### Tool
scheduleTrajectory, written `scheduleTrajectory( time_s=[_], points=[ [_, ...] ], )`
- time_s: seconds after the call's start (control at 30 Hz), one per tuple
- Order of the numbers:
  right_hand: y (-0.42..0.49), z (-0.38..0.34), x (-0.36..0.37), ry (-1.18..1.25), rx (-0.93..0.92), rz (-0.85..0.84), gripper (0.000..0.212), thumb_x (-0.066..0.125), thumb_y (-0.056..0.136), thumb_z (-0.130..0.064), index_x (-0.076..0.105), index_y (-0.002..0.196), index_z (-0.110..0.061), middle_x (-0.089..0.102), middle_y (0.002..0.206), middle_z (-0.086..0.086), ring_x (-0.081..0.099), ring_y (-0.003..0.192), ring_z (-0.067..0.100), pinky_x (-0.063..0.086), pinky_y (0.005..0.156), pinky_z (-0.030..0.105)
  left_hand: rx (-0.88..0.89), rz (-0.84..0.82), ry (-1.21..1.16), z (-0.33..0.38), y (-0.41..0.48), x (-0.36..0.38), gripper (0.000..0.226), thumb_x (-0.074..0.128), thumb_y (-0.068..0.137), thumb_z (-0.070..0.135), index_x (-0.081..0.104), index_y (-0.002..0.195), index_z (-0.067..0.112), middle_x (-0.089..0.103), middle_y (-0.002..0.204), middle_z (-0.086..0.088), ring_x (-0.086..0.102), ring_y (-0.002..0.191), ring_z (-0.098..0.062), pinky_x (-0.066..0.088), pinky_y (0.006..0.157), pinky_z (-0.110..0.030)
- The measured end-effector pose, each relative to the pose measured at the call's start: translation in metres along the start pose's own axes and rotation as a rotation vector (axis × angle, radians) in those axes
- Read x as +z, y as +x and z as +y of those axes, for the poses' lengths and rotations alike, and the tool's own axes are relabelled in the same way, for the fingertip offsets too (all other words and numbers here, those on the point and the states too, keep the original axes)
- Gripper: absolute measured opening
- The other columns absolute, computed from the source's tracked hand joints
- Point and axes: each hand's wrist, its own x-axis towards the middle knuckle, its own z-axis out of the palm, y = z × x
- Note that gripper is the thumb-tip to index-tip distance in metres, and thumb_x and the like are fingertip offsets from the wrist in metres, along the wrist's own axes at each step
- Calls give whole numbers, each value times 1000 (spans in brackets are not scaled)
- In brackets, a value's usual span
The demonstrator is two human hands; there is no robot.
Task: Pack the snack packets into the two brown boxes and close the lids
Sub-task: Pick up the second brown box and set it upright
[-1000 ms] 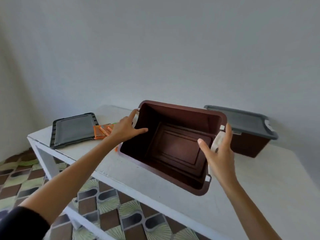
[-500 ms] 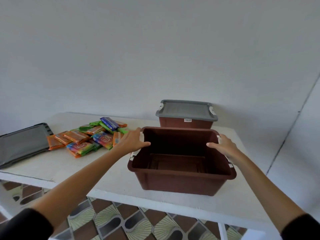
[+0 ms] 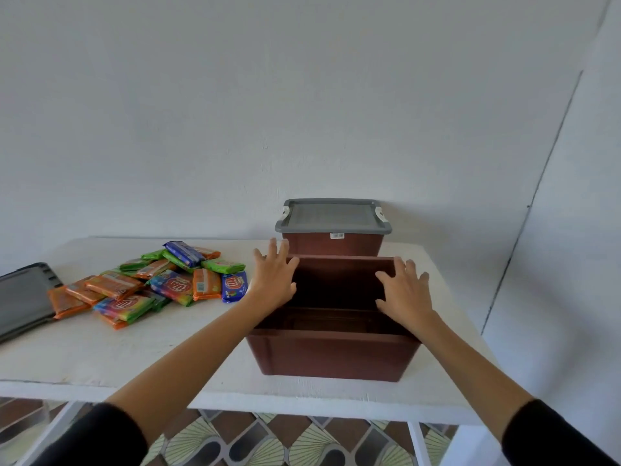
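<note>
brown plastic box (image 3: 332,354) — deep, open-topped, upright

You have soft, even light here, bright on the white wall (image 3: 302,95) and the table (image 3: 100,351), with no hard shadows and no glare. Only the inside of the open brown box (image 3: 332,354) falls quite dark, so its floor is hard to read. The wide lens bends the seam (image 3: 534,196) in the wall at your right and stretches your sleeves (image 3: 100,435) at the lower corners, and the whole picture is a little soft.
</note>
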Motion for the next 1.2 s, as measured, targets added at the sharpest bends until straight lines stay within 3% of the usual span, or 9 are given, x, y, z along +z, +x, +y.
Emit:
scheduleTrajectory(
  time_s=[0.1, 0.2, 0.33, 0.5, 0.57, 0.77, 0.83, 1.03, 1.2],
  points=[
    [-3, 1, 1, 35, -5, -8, 41, 57, 87, -29, 50, 127, -19, 30, 143, 15, 30, 132, 30, 41, 100, 41, -136, -127, -88, -9, 2, 17, 68, 52, 90, 38, 17, 145, 19, 12, 151, -21, 28, 132, -46, 47, 94, -50],
    [-1, 10, -4, 228, -25, -48, 44, 58, 88, -30, 50, 130, -21, 29, 144, 14, 30, 132, 30, 40, 101, 36, -159, -169, -423, -34, 3, 28, 71, 58, 87, 25, 18, 145, 17, 48, 129, -22, 57, 107, -36, 52, 84, -39],
    [2, 33, -3, 590, -72, -57, 36, 66, 84, -28, 60, 119, -27, 37, 141, 13, 32, 135, 28, 29, 109, 35, -112, -198, -996, -54, 3, 38, 70, 63, 85, 21, 26, 144, 20, 52, 133, -12, 55, 114, -29, 46, 94, -35],
    [-9, 44, 5, 1158, 78, 70, 23, 63, 86, -22, 66, 109, -22, 53, 134, 3, 43, 129, 20, 32, 110, 35, -108, -216, -1511, -61, -8, 55, 65, 62, 85, 34, 31, 142, 24, 40, 140, -7, 49, 122, -25, 44, 102, -45],
    [-9, 42, 5, 1322, 193, 87, 22, 59, 89, -26, 65, 111, -24, 55, 131, 0, 47, 126, 20, 38, 108, 40, -110, -209, -1509, -61, -11, 53, 60, 57, 88, 38, 32, 141, 25, 42, 138, -5, 49, 120, -24, 44, 102, -45],
    [-19, 39, 18, 1730, 486, 31, 37, 51, 93, -28, 53, 129, -18, 52, 132, 1, 50, 118, 24, 49, 83, 36, -58, -186, -1182, -63, -9, 40, 50, 52, 91, 37, 37, 137, 24, 59, 120, -11, 59, 102, -27, 52, 90, -40],
    [-18, 40, 22, 1603, 478, 62, 35, 51, 94, -26, 55, 126, -13, 53, 133, 8, 53, 113, 26, 50, 80, 34, -67, -205, -1104, -64, -7, 41, 54, 51, 90, 41, 34, 139, 24, 59, 120, -15, 59, 102, -29, 51, 90, -44],
    [3, 43, -4, 923, 178, 82, 41, 49, 94, -34, 49, 131, -16, 48, 140, 6, 46, 127, 26, 36, 103, 36, -164, -229, -690, -42, 1, 23, 71, 47, 88, 53, 25, 144, 15, 32, 139, -22, 38, 128, -38, 35, 104, -45],
    [7, 25, 6, 562, -10, -87, 63, 58, 87, -40, 34, 143, -23, 25, 153, 4, 26, 140, 24, 28, 111, 40, -198, -217, -505, -19, -2, 27, 73, 49, 87, 53, 24, 140, 9, 22, 144, -22, 34, 129, -38, 37, 101, -44]
  ],
)
